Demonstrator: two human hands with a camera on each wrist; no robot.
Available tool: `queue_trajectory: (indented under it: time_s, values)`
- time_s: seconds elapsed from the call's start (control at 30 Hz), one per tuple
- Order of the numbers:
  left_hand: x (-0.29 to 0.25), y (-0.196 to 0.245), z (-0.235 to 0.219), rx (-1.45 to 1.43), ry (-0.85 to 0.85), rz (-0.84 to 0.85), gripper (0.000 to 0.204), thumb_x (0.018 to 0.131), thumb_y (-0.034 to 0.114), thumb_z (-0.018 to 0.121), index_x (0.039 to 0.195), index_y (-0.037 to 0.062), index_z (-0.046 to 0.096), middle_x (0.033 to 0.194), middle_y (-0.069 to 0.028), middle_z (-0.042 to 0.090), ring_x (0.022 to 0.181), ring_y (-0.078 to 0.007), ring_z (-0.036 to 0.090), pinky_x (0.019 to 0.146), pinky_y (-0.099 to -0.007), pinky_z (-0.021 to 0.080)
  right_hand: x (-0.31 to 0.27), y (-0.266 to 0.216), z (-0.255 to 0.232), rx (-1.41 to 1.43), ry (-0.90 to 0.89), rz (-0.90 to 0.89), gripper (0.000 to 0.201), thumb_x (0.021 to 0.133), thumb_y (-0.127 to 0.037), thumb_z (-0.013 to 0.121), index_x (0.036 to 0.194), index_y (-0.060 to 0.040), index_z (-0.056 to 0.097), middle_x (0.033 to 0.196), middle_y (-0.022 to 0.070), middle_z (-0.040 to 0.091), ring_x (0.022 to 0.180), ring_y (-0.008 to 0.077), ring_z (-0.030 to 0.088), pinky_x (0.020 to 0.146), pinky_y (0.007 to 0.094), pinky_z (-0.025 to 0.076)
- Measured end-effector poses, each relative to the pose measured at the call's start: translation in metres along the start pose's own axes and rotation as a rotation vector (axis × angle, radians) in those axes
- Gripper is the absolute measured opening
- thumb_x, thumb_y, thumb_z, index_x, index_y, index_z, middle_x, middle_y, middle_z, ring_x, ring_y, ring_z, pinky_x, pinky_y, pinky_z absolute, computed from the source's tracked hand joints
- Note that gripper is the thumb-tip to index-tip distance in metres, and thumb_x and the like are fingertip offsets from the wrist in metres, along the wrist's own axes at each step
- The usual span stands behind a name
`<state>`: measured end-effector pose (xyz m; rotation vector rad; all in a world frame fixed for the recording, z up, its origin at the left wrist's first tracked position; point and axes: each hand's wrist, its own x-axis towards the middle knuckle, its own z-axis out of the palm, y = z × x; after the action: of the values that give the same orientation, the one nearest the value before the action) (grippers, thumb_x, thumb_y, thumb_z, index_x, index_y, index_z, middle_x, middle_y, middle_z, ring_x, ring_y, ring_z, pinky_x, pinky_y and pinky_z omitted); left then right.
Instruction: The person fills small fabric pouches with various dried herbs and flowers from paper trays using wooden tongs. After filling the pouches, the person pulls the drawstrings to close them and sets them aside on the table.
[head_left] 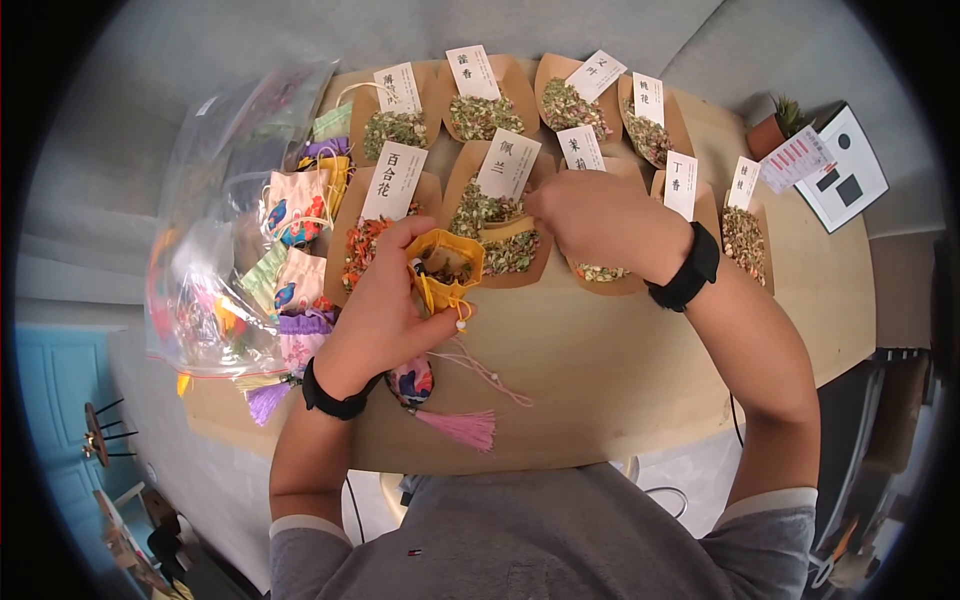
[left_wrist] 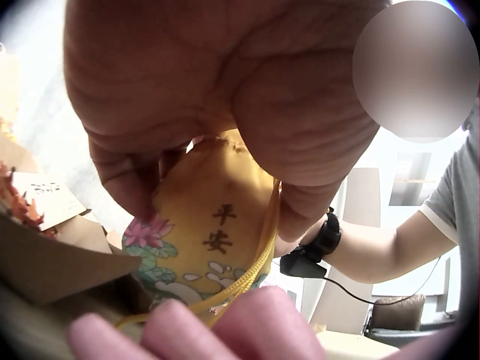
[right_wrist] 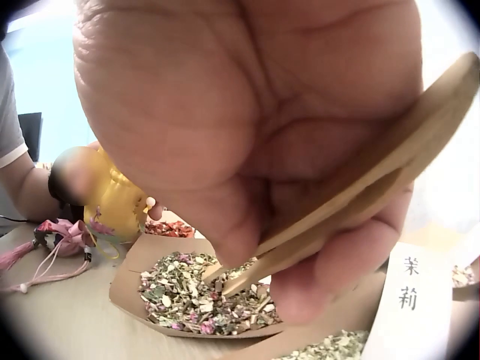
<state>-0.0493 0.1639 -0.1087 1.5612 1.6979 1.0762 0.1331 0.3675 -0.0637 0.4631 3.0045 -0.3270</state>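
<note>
My left hand [head_left: 370, 320] holds a yellow drawstring pouch [left_wrist: 217, 217] with its mouth up and spread; some dark dried bits show inside in the head view. Lotus flowers and two characters decorate the pouch's side. In my right hand [head_left: 610, 225] is a pair of wooden tongs [right_wrist: 352, 187], gripped between thumb and fingers. Their tips dip into mixed dried herbs [right_wrist: 187, 292] in a brown paper tray [right_wrist: 126, 289], just right of the pouch. Below the left wrist lies a pink pouch [head_left: 411, 382] with a pink tassel [head_left: 460, 428].
Several paper trays of dried herbs with white name cards [head_left: 395, 182] stand in two rows. To the left, a clear plastic bag [head_left: 215, 260] and several small fabric pouches [head_left: 297, 205] lie heaped. A potted plant [head_left: 775, 125] and a white printed board [head_left: 845, 165] are at the right.
</note>
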Motion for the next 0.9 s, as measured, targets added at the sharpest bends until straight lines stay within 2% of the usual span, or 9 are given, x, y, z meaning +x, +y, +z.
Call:
queue_trajectory:
  time_s: [0.03,0.17,0.33,0.47,0.53,0.57,0.63,0.9]
  values:
    - [0.000,0.000,0.000,0.002,-0.003,0.000,0.082,0.077,0.007,0.083,0.140,0.0034,0.030,0.132,-0.0155,0.046,0.122,-0.0222,0.053,0.102,-0.0338,0.045,0.000,-0.003,-0.003,0.009,-0.106,0.037,0.012,0.080,0.001,0.061,0.091,-0.0006,0.068,0.093,0.0147,0.069,0.096,0.0348,0.067,0.080,0.0450,0.053]
    - [0.000,0.004,0.000,0.020,0.012,0.003,0.082,0.077,0.008,0.084,0.139,0.0037,0.031,0.129,-0.0147,0.046,0.120,-0.0230,0.054,0.101,-0.0346,0.046,-0.004,-0.008,-0.004,0.050,-0.135,0.017,0.013,0.080,0.001,0.060,0.091,-0.0011,0.068,0.095,0.0154,0.069,0.095,0.0352,0.067,0.080,0.0452,0.053]
    - [0.000,0.005,0.001,0.063,0.029,0.032,0.083,0.076,0.008,0.084,0.139,0.0039,0.031,0.125,-0.0137,0.046,0.117,-0.0234,0.054,0.100,-0.0352,0.046,-0.011,-0.013,0.005,-0.025,-0.038,-0.005,0.016,0.079,0.002,0.058,0.091,-0.0006,0.068,0.094,0.0150,0.069,0.093,0.0359,0.067,0.078,0.0448,0.054]
    - [0.000,0.003,0.002,0.038,0.029,0.019,0.083,0.076,0.009,0.084,0.139,0.0035,0.030,0.125,-0.0139,0.046,0.117,-0.0235,0.054,0.100,-0.0351,0.046,-0.012,-0.014,0.005,-0.059,-0.046,-0.028,0.017,0.077,0.003,0.058,0.091,-0.0007,0.068,0.094,0.0147,0.069,0.091,0.0361,0.067,0.077,0.0452,0.054]
    - [0.000,0.002,0.002,-0.001,0.018,0.000,0.083,0.076,0.009,0.084,0.139,0.0033,0.030,0.125,-0.0141,0.046,0.117,-0.0234,0.054,0.100,-0.0350,0.046,-0.015,-0.009,0.007,-0.045,0.068,-0.087,0.017,0.076,0.002,0.059,0.090,-0.0015,0.067,0.090,0.0154,0.068,0.089,0.0368,0.067,0.076,0.0454,0.054]
    - [0.000,0.001,0.002,0.015,0.016,0.018,0.083,0.076,0.009,0.083,0.139,0.0029,0.030,0.126,-0.0144,0.046,0.118,-0.0233,0.054,0.101,-0.0349,0.046,-0.017,-0.006,0.005,-0.046,0.066,-0.090,0.017,0.076,0.002,0.059,0.090,-0.0015,0.067,0.090,0.0154,0.068,0.089,0.0368,0.067,0.076,0.0454,0.054]
    - [0.000,-0.001,0.002,0.031,0.019,0.034,0.083,0.077,0.010,0.083,0.140,0.0026,0.030,0.127,-0.0146,0.046,0.118,-0.0231,0.053,0.101,-0.0349,0.046,-0.021,-0.001,-0.002,-0.018,0.138,-0.077,0.019,0.077,0.002,0.062,0.094,-0.0022,0.069,0.089,0.0156,0.069,0.088,0.0372,0.067,0.075,0.0453,0.053]
    - [0.001,-0.001,0.001,0.066,0.009,0.077,0.086,0.077,0.009,0.083,0.143,0.0010,0.028,0.129,-0.0157,0.046,0.121,-0.0242,0.052,0.102,-0.0353,0.045,-0.031,-0.011,-0.059,0.033,0.226,-0.105,0.022,0.079,0.000,0.068,0.101,-0.0017,0.071,0.092,0.0160,0.070,0.087,0.0381,0.065,0.076,0.0463,0.052]
